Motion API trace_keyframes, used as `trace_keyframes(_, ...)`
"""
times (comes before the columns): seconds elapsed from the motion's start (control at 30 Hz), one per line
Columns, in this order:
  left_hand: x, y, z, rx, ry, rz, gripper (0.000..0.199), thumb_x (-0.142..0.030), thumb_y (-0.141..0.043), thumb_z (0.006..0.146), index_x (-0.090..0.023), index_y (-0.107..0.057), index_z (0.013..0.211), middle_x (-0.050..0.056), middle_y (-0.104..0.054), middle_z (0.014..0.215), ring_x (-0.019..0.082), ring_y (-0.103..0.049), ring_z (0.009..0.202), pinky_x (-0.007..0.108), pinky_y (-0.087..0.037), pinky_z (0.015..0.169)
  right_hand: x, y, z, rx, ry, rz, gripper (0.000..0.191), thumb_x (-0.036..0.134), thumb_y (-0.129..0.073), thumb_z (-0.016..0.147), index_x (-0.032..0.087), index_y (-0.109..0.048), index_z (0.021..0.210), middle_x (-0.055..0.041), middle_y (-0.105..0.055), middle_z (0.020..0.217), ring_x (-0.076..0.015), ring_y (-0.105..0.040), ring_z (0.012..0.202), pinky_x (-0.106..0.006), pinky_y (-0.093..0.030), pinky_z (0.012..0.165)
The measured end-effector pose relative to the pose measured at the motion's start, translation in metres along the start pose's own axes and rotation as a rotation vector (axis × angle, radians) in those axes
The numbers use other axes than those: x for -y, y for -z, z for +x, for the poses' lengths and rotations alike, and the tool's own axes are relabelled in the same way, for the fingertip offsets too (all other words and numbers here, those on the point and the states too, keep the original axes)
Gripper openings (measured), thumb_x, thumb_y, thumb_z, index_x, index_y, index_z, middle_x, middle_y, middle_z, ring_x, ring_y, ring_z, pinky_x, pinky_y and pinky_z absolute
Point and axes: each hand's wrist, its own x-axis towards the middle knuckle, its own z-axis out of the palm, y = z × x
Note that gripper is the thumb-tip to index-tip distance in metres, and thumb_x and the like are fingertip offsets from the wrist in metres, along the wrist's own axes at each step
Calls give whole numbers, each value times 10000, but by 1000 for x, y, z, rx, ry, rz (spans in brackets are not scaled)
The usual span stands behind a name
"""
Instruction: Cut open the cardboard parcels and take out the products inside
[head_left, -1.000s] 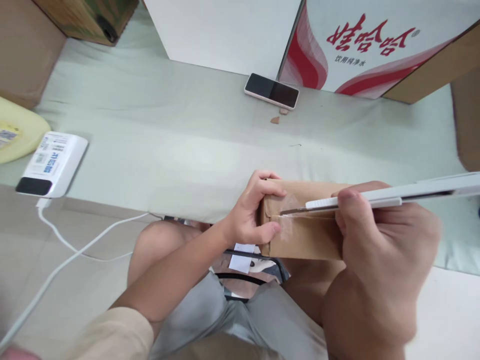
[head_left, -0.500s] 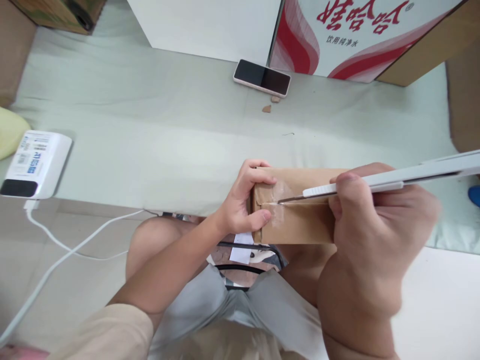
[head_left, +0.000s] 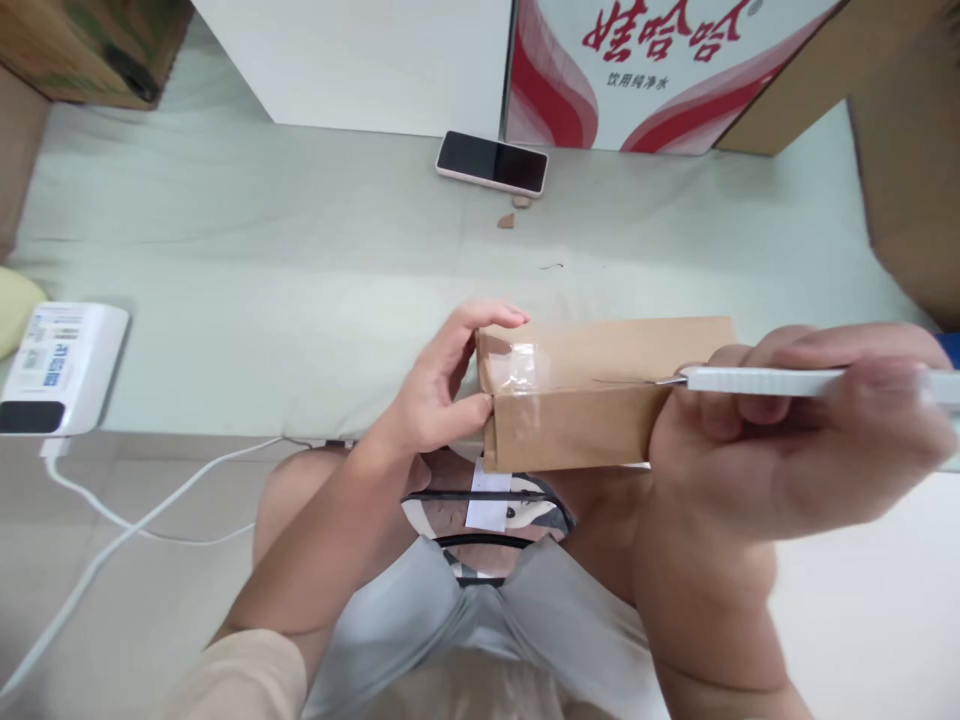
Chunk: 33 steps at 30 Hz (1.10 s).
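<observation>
A small brown cardboard box is held above my lap at the front edge of the covered surface. My left hand grips its left end, thumb on the near side and fingers at the far side. Clear tape lies across the box's seam near that end. In my right hand is a white utility knife, its thin blade out over the seam and pointing left. The hand's lower side rests by the box's right end; whether the blade touches the cardboard is hard to tell.
A phone lies by a white and red printed carton. Small brown scraps are near it. At the left, a white power bank has a white cable plugged in. Larger cardboard boxes stand at the edges.
My right hand and the knife have moved right, drawing the blade away from the taped end along the seam. My left hand and the box have shifted slightly left, and its thumb has slid toward the edge.
</observation>
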Motion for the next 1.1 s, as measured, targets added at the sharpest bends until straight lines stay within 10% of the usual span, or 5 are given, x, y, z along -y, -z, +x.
trace_keyframes(0.4, -9, -1, 12, -251, 20, 331, 265, -481, -633, 987, -252, -767, 997, 50, -759, 1003, 187, -710, 929, 327, -575, 780, -1, -4, 2, -12, 116, 207, 296, 421, -552, 966, 233, -494, 744, 63, -332, 575, -66, -336, 386, -207, -278, 331)
trace_keyframes(0.67, 0, 25, 20, -896, 77, 485, 521, -452, -698, 949, -183, -436, 589, -62, -315, 550, 48, -312, 492, 262, -191, 445, -15, 25, 16, -164, 236, -244, 184, 449, -486, 1017, 294, -565, 1074, 4, -563, 881, -127, -623, 657, -279, -512, 571)
trace_keyframes(0.77, 7, 44, 20, -1041, -82, 541, 482, -438, -682, 963, -192, -426, 637, -55, -342, 614, 64, -402, 565, 289, -278, 519, -54, 43, 29, 21, 105, -531, 170, 313, -523, 954, 251, -607, 1088, -41, -657, 977, -176, -652, 762, -371, -559, 749)
trace_keyframes(0.97, 6, 29, 16, -915, -175, 621, 380, -541, -727, 839, -199, -563, 812, -47, -499, 711, 104, -516, 650, 290, -390, 564, -126, 50, 27, 533, -196, -936, 474, 133, -452, 843, 158, -651, 1273, -188, -699, 1151, -314, -655, 1022, -505, -536, 912)
trace_keyframes(1.1, -2, 9, 13, -707, -207, 549, 297, -342, -740, 762, -231, -535, 945, -61, -502, 743, 69, -423, 543, 238, -313, 480, -113, 39, 24, 506, -174, -901, 431, 202, -484, 883, 161, -677, 1267, -199, -678, 1169, -330, -652, 1086, -525, -532, 938)
